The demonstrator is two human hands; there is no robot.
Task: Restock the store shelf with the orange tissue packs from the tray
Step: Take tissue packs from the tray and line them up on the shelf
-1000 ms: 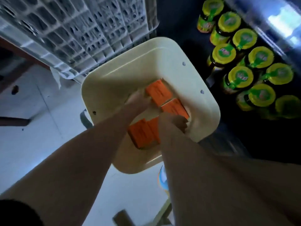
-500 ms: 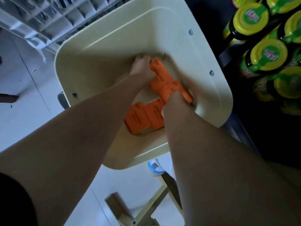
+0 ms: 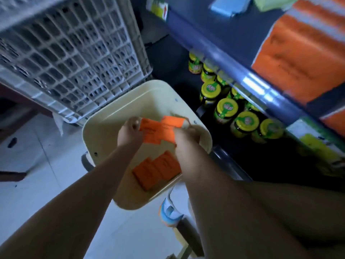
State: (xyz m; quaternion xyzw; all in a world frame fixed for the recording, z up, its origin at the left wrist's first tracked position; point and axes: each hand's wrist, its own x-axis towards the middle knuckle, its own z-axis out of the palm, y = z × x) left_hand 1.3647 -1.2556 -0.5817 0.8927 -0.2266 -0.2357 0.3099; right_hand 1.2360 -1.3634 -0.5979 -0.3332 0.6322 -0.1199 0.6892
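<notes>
1. Lifting is the step in hand. The left hand (image 3: 130, 136) and the right hand (image 3: 186, 136) share a small bunch of orange tissue packs (image 3: 160, 130). The left one curls round the bunch's left end and the right one grips its right end. I judge there are two packs, overlapped, though blur makes the count unsure.
2. The held bunch hangs above the far half of the cream tray (image 3: 104, 139), clear of its floor. The remaining packs (image 3: 156, 170) lie flat on the near side of the floor, touching one another.
3. The target is the shelf (image 3: 224, 53) at the far right. Stocked orange packs (image 3: 302, 58) already sit there in a block.
4. Both hands should press inward towards each other. The packs look soft and slick, so an overlapped pair probably slides apart if either end slackens.
5. The bunch needs to rise above the tray rim before swinging right, then pass over the shelf's front edge rather than into it.
6. Yellow-lidded jars (image 3: 225, 108) stand on the lower level just right of the tray. A dropped pack would likely land among them, so the carry should stay high.
7. The bunch is best set flush against the stocked block, faces aligned, and released only once it rests flat.
</notes>
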